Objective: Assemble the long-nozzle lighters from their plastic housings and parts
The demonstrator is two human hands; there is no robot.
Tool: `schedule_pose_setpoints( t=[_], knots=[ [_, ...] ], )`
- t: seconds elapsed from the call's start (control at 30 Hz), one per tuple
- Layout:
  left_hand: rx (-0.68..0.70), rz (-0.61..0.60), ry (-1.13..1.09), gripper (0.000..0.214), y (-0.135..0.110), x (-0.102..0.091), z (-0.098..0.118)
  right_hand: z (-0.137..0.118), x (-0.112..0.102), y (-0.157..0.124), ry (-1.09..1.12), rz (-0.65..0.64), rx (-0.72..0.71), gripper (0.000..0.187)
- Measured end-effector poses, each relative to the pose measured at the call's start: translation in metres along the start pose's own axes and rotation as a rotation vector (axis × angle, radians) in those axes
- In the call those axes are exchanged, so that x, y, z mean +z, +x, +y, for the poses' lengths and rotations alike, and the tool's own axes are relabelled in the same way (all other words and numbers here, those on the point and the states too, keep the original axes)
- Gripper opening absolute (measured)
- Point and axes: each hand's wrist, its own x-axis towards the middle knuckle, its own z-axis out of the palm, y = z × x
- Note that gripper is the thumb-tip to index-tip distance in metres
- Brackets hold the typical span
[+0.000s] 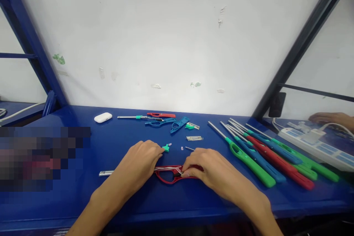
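Note:
An opened red utility lighter shell [166,181] lies in front of me, its metal tube [106,173] reaching out to the left beneath my wrist. My left hand [146,156] is closed over the tube end of this lighter; its thumb is hidden. At its fingertips is a green trigger piece [166,148], and I cannot tell whether it is gripped. Pale wires [170,168] run along the shell. My right hand [203,164] pinches a small dark part with the wires at the shell's middle, covering the handle. A thin metal rod [189,149] shows beside its knuckles.
Whole lighters in green [250,164], blue and red lie fanned out at right, near a power strip [312,143]. Behind my hands are a clear fuel tank [194,138], a blue shell half [179,124] and another opened lighter [139,117]. A white earbud case [103,117] sits back left.

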Motion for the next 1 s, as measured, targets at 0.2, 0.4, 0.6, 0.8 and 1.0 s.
schedule_pose_setpoints(
  t=[0.2,0.4,0.6,0.8,1.0],
  knots=[
    [-0.098,0.015,0.02,0.032,0.002,-0.003,0.0,-0.004,-0.001,0.0,-0.005,-0.021,0.005,0.017],
    [-0.11,0.087,-0.085,0.037,-0.005,-0.009,-0.002,-0.006,-0.003,-0.001,0.011,-0.019,0.01,0.022],
    [0.018,0.003,-0.297,0.026,-0.02,-0.022,0.0,-0.004,-0.001,-0.002,-0.007,-0.002,0.028,0.024],
    [0.053,-0.042,-0.402,0.021,-0.02,-0.027,0.01,-0.005,-0.001,-0.003,-0.018,-0.012,0.057,0.022],
    [-0.008,-0.061,-0.409,0.021,-0.02,-0.03,0.014,-0.006,-0.001,-0.003,-0.019,-0.013,0.062,0.022]
  ],
)
